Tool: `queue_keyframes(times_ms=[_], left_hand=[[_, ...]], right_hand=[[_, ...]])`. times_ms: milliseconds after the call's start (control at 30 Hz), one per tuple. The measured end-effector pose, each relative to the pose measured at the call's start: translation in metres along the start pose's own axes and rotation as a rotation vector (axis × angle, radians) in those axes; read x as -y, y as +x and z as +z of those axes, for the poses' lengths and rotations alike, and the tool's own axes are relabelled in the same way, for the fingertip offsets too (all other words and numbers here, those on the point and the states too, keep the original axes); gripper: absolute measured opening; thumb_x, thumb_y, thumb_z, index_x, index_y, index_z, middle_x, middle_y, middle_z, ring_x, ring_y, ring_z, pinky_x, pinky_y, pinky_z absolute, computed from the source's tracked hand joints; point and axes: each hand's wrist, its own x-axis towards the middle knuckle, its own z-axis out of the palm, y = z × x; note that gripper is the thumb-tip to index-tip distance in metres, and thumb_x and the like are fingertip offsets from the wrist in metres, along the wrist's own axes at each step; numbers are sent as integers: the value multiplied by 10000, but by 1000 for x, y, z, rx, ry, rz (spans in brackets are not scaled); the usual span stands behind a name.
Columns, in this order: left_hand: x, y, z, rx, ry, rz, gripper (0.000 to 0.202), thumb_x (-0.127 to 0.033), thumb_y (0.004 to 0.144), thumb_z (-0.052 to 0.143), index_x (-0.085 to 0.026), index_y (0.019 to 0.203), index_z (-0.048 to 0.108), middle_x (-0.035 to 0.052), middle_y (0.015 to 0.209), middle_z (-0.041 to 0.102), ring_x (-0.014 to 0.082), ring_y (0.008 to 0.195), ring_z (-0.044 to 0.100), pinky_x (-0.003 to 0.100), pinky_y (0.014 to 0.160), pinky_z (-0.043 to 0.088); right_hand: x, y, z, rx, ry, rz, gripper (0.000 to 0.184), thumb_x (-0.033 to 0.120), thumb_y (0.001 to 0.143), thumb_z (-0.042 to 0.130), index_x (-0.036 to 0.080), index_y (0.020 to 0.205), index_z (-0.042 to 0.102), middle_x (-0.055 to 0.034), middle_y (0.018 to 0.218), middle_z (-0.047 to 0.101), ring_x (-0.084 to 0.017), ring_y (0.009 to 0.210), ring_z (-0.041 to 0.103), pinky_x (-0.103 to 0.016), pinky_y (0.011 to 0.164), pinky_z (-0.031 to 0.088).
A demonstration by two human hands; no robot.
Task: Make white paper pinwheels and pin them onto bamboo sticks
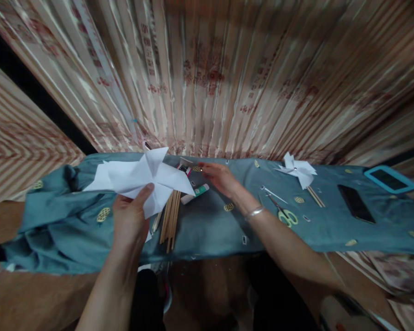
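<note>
1. Left hand is closed on the folded paper, thumb on top, holding it just above the bench's left part, probably to spare the folds.
2. Right hand stretches to the far edge, fingertips at a small gold bit. Pinched or not, I cannot tell.
3. Sticks and glue lie between the hands, handy.
4. Scissors sit right of the wrist, with a pinwheel beyond.

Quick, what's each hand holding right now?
Left hand: closed on the white folded paper pinwheel.
Right hand: above the teal cloth; grip cannot be told.
</note>
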Motion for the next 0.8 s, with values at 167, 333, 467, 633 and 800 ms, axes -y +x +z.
queue_keyframes(times_ms=[167,333,467,633,800], left_hand=[[23,-12,15,91,104,17,266,-208,489,822,-180,715,684,-4,752,742,193,765,691,304,762,572],[43,-26,33,172,149,-28,293,-223,467,848,-176,702,679,3,766,741,195,760,683,302,762,560],[61,-33,44,253,202,-43,282,-265,511,844,-173,728,690,15,776,741,177,701,669,278,687,542],[79,-42,57,318,236,-79,266,-248,562,825,-176,787,702,28,828,749,179,734,683,268,679,532],[84,-53,73,358,161,-131,318,-222,530,833,-163,818,710,25,805,750,180,714,684,283,680,541]], right_hand=[[-30,-92,-54,15,-111,-15,86,230,763,629,202,691,666,-101,1226,660,-283,1342,462,-470,1090,349],[-62,-130,-69,62,-483,-108,97,99,746,592,184,710,621,-157,1361,565,-297,1391,400,-502,1124,325],[-71,-135,-65,43,-556,-167,93,109,792,563,182,762,612,-173,1369,554,-283,1396,394,-484,1130,350],[-73,-140,-62,10,-522,-181,92,141,819,562,195,796,634,-142,1349,574,-274,1386,410,-478,1132,362],[-72,-137,-69,-63,-439,-181,91,139,782,583,198,738,637,-125,1372,564,-280,1404,383,-486,1143,340]])
